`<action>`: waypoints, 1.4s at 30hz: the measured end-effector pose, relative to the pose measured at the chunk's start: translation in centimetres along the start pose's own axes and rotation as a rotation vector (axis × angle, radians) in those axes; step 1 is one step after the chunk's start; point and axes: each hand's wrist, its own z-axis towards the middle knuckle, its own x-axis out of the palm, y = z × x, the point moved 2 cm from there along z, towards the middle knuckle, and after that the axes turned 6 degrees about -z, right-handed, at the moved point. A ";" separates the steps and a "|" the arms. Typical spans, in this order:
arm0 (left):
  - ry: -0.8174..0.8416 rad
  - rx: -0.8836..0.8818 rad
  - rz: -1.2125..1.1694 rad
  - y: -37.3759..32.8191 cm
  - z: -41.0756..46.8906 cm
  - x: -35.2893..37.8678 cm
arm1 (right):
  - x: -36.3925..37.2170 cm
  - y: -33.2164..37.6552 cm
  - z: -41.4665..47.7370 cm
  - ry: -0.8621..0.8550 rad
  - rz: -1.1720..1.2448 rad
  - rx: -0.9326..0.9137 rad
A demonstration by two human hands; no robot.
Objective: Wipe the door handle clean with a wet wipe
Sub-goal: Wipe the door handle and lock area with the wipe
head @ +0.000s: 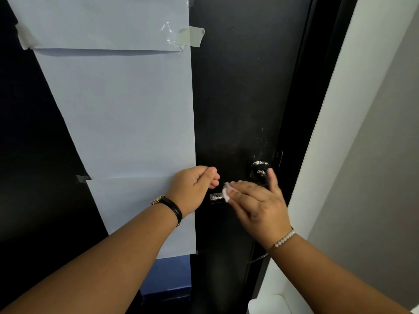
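We press a small folded white wet wipe (226, 193) against the worn, mottled metal lever door handle (216, 197) on the black door (238, 87), our right hand (258, 203) laid flat over it, fingers extended. Our left hand (195, 189) hovers just beside the handle's free end, loosely curled and grasping nothing, in front of pale paper sheets (127, 114) taped to the door.

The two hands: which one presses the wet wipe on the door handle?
The right hand, with the white bead bracelet, presses the wet wipe onto the door handle. The left hand, with the black strap, is loosely curled and holds nothing.
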 end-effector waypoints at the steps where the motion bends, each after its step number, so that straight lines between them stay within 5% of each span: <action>1: -0.008 0.008 0.005 0.0 0.0 -0.1 | -0.1 -0.2 -0.1 0.017 -0.050 0.028; 5: -0.044 0.042 0.038 0.1 0.2 -0.2 | 0.1 0.7 0.0 0.097 -0.188 0.105; 10: 0.013 0.155 0.211 0.9 0.1 0.4 | 1.4 3.1 -0.9 0.167 -0.203 -0.047; 15: 0.021 0.584 0.528 1.1 -0.3 -0.1 | 0.8 1.9 -1.6 0.218 -0.279 -0.129; 19: -0.199 0.884 0.812 0.8 0.7 -0.5 | 0.0 0.6 -1.6 0.191 -0.276 -0.013; 23: -0.369 0.898 1.077 1.0 2.8 -2.1 | -0.1 2.3 -0.9 0.171 -0.206 0.104; 27: -0.371 0.920 1.294 2.6 4.0 -2.4 | 0.7 4.4 0.0 0.119 -0.128 -0.026; 35: -0.411 0.963 1.323 3.2 4.5 -2.4 | 1.2 1.8 -0.2 -0.082 -0.010 -0.222; 42: -0.398 0.964 1.295 3.2 4.6 -2.4 | 0.8 0.6 -2.8 -0.041 -0.111 -0.135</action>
